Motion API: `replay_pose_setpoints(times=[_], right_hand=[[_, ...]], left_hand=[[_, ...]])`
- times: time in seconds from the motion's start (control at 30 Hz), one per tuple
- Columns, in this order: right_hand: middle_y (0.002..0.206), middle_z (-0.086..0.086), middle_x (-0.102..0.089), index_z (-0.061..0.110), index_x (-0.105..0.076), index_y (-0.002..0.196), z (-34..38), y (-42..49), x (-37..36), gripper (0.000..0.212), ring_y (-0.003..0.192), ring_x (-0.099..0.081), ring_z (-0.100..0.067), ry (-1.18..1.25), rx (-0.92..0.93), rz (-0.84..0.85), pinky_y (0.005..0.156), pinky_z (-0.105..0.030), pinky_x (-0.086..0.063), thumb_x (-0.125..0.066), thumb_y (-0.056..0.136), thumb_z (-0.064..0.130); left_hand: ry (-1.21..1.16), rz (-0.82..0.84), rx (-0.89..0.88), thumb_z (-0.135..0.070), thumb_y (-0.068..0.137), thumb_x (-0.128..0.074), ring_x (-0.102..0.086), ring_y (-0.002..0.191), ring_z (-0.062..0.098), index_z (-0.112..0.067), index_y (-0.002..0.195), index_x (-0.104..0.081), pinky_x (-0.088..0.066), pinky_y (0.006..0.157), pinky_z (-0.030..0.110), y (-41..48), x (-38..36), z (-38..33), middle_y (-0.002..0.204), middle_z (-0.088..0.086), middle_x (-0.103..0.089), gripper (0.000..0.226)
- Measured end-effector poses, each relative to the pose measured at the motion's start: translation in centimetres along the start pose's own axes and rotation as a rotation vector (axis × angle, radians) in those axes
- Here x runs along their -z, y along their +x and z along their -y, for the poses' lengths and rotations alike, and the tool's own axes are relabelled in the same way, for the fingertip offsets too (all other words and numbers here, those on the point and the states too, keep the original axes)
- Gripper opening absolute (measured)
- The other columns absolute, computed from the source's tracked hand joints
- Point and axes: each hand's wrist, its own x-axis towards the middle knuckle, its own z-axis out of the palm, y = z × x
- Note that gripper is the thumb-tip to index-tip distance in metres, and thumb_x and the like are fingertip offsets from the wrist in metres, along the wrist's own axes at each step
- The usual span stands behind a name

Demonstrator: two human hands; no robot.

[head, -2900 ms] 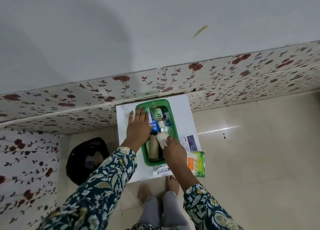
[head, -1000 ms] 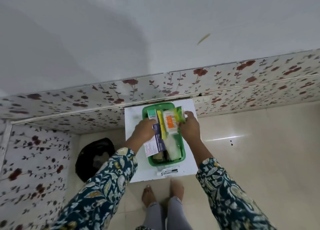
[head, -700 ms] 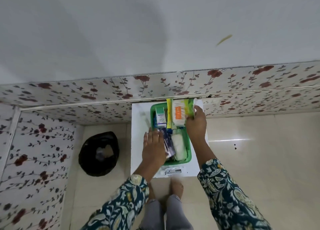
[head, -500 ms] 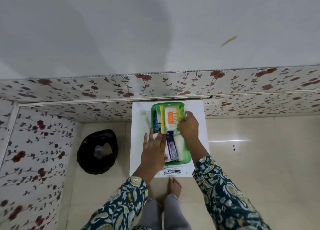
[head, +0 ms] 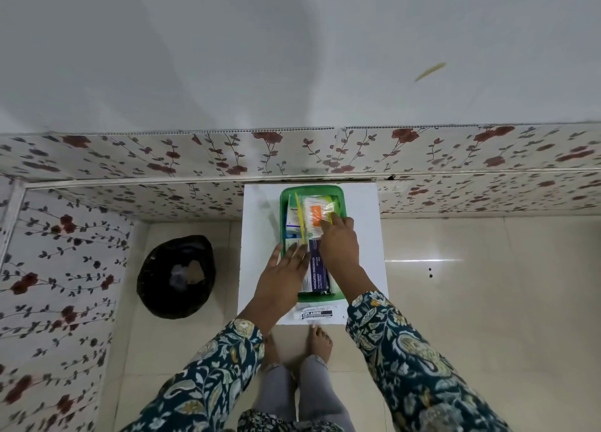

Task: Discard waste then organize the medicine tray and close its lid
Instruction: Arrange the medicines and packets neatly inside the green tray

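Partly hidden in the green tray (head: pixel 338 193), the swab packet (head: pixel 317 215) is pinched by right hand (head: pixel 338 241); left hand (head: pixel 286 270) splayed.

Soft even daylight, floor (head: pixel 455 285) glare streak, wide-angle edge bending

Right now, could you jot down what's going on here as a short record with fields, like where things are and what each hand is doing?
Surface: white table against a floral wall panel
Tray: green medicine tray, open, no lid in view
Right hand: holding the cotton swab packet over the tray's far end
Left hand: flat, fingers spread, on the tray's left edge
In tray: purple medicated dressings box, white eye-drop box
Outside tray: Cipladine tube at the table's near edge
Bin: black-lined waste bin on the floor, left of the table
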Motion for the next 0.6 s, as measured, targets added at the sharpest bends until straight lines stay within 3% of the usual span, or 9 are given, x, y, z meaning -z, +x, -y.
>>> replay_pose_setpoints(times=[0.1,0.17,0.27,0.4,0.5,0.6], right_hand=[[0.145,-0.012,-0.042,0.01,-0.051,0.13,-0.7,-0.4,0.3,0.042,0.129,-0.034,-0.031,0.133,0.005,-0.089,0.101,-0.037,-0.04,-0.044,0.089,0.0],[0.134,-0.013,-0.054,0.008,-0.057,0.123,-1.3,-1.6,0.5,0.038,0.121,-0.044,-0.032,0.253,-0.014,-0.168,0.095,-0.034,-0.043,-0.043,0.089,-0.001],[0.12,-0.015,-0.063,0.006,-0.064,0.112,-2.5,-4.4,0.1,0.03,0.108,-0.057,-0.031,0.488,-0.153,-0.22,0.086,-0.029,-0.045,-0.044,0.09,0.002],[0.099,-0.013,-0.067,0.004,-0.063,0.094,-4.4,-8.3,-2.0,0.019,0.082,-0.058,-0.024,0.743,-0.413,-0.254,0.071,-0.025,-0.041,-0.046,0.088,0.002],[0.083,-0.01,-0.063,0.01,-0.058,0.081,-5.3,-10.2,-4.5,0.021,0.078,-0.061,-0.033,0.916,-0.574,-0.258,0.066,-0.032,-0.045,-0.042,0.085,-0.002],[0.082,-0.009,-0.063,0.011,-0.058,0.077,-5.4,-11.0,-6.8,0.021,0.08,-0.061,-0.03,0.907,-0.595,-0.175,0.067,-0.03,-0.044,-0.043,0.083,-0.003]], left_hand=[[-0.113,-0.084,0.038,-0.008,0.089,-0.043,-0.016,0.146,0.023,-0.009,0.142,-0.028,0.0,0.121,0.043,0.1,0.6,0.2,0.157,0.009,-0.022,0.055],[-0.29,-0.188,0.068,-0.005,0.087,-0.046,-0.034,0.138,0.027,-0.008,0.134,-0.043,-0.019,0.118,0.041,-0.4,0.9,0.3,0.146,0.011,-0.041,0.047],[-0.553,-0.368,0.151,0.005,0.083,-0.047,-0.053,0.116,0.033,-0.002,0.116,-0.059,-0.046,0.096,0.042,-1.5,0.8,0.6,0.122,0.016,-0.06,0.036],[-0.785,-0.508,0.453,0.005,0.086,-0.045,-0.056,0.1,0.032,0.0,0.1,-0.061,-0.048,0.079,0.04,-3.1,-0.7,0.4,0.105,0.017,-0.06,0.022],[-0.964,-0.542,0.622,0.006,0.086,-0.045,-0.057,0.094,0.029,0.001,0.092,-0.059,-0.04,0.076,0.028,-4.5,-2.3,0.1,0.102,0.018,-0.061,0.016],[-1.088,-0.452,0.692,0.009,0.084,-0.043,-0.054,0.087,0.024,-0.001,0.086,-0.059,-0.038,0.075,0.027,-5.1,-4.4,-0.2,0.101,0.018,-0.062,0.019]])
